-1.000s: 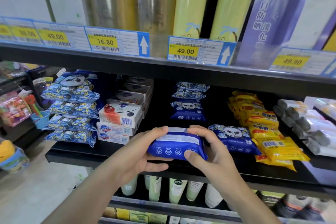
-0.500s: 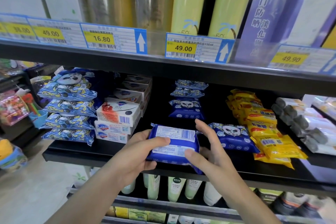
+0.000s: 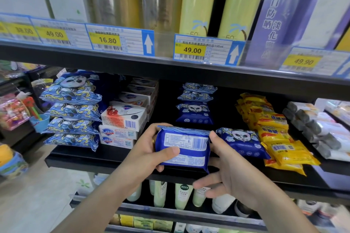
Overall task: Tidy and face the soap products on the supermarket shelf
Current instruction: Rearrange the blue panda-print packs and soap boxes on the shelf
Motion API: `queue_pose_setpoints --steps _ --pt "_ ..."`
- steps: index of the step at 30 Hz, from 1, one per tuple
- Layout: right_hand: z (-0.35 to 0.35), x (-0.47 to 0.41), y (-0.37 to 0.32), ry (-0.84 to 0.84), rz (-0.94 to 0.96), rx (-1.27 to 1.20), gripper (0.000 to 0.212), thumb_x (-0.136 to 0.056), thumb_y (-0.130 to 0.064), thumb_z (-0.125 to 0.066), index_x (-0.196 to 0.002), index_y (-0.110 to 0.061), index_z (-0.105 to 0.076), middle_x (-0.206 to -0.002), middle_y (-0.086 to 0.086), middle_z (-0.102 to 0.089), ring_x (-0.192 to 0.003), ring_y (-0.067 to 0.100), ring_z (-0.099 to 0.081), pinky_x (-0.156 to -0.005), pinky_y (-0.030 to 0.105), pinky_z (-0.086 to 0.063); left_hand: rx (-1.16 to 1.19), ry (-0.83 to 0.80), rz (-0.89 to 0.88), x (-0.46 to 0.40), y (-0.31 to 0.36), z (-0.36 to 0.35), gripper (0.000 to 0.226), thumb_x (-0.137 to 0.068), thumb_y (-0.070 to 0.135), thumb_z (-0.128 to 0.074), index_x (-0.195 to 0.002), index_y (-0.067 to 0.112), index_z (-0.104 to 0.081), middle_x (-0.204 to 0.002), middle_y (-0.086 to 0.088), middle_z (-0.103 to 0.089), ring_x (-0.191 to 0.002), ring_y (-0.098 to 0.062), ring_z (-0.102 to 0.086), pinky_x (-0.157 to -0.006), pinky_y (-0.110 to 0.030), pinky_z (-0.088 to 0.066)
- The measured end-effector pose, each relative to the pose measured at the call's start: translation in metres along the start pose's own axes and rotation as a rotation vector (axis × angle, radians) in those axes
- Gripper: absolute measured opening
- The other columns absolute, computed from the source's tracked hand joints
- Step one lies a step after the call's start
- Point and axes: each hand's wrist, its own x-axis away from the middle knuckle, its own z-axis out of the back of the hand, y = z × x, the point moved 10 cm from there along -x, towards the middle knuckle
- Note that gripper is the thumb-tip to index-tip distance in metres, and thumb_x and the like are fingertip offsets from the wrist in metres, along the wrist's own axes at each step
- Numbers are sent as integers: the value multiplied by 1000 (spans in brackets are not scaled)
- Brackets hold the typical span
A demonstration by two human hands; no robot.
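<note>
On the black shelf (image 3: 79, 159), wavy blue packs (image 3: 73, 111) are stacked at the left beside white soap boxes (image 3: 123, 119). The left hand (image 3: 145, 155) grips a blue soap pack (image 3: 184, 147), barcode side up, over the shelf's front edge. The right hand (image 3: 231, 172) pinches its right end; its lower fingers are hidden, and yellow packs (image 3: 274, 134) lie further right.

supermarket aisle, price tags (image 3: 208, 50), stocked shelves (image 3: 170, 70), apparently toiletries
</note>
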Motion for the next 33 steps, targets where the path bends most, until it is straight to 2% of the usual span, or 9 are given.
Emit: queue_pose_setpoints --steps 6,10,14,18,20,23,25,28,33 --pt "-9 -5 -1 -47 -17 -96 71 -78 -85 -61 -126 -33 -72 -126 9 -73 -103 38 -74 -66 37 -63 -78 -22 -114 1 8 -4 54 -82 29 -83 -128 40 -57 -116 0 -74 -83 -14 -62 -57 -25 -48" --pt "-13 -6 -4 -15 -8 -118 66 -75 -77 -70 -121 -30 -76 -120 11 -75 -93 32 -75 -65 35 -62 -64 -58 -170 4 14 -8 53 -88 11 -81 -130 33 -58 -120 -5 -73 -94 -9 -70 -67 -15 -53" --pt "-12 -9 -5 22 34 -187 46 -75 -59 -82 -109 -28 -80 -114 14 -77 -80 31 -72 -65 35 -62 -96 -36 -182 6 14 -5 63 -87 8 -84 -135 39 -57 -125 -3 -72 -110 -14 -71 -81 -20 -57" --pt "-3 -8 -7 82 96 -221 59 -71 -44 -88 -120 -14 -74 -112 18 -76 -76 29 -71 -70 35 -62 -182 -1 -154 8 9 -1 69 -83 17 -88 -138 45 -55 -130 9 -70 -120 -11 -67 -95 -24 -55" --pt "2 -6 -9 117 121 -226 74 -69 -39 -90 -130 -8 -64 -112 20 -76 -75 29 -70 -71 36 -62 -251 3 -111 9 5 -1 75 -79 32 -90 -140 50 -50 -134 18 -66 -124 -5 -64 -100 -29 -54" --pt "5 -3 -12 119 158 -234 74 -69 -34 -89 -132 -7 -62 -114 21 -75 -80 29 -71 -74 36 -62 -233 15 -49 11 -2 3 91 -66 54 -92 -144 58 -44 -144 26 -56 -131 0 -58 -110 -38 -51" --pt "5 -1 -15 98 195 -224 65 -72 -30 -89 -129 -8 -66 -116 20 -75 -88 30 -73 -77 38 -63 -79 7 7 12 -4 4 98 -61 67 -92 -145 61 -43 -150 22 -51 -134 -1 -57 -109 -38 -52" --pt "3 3 -20 61 257 -174 46 -73 -27 -87 -116 -17 -74 -116 16 -76 -100 29 -75 -80 37 -63 282 -11 131 12 -11 0 98 -58 71 -92 -144 54 -48 -140 6 -66 -129 -13 -65 -95 -39 -60" --pt "1 11 -30 85 418 -13 41 -72 -25 -83 -112 -31 -74 -112 0 -76 -109 26 -73 -87 34 -62 342 -48 316 14 -19 -8 87 -58 73 -90 -131 37 -58 -121 -9 -77 -115 -28 -74 -85 -42 -64"
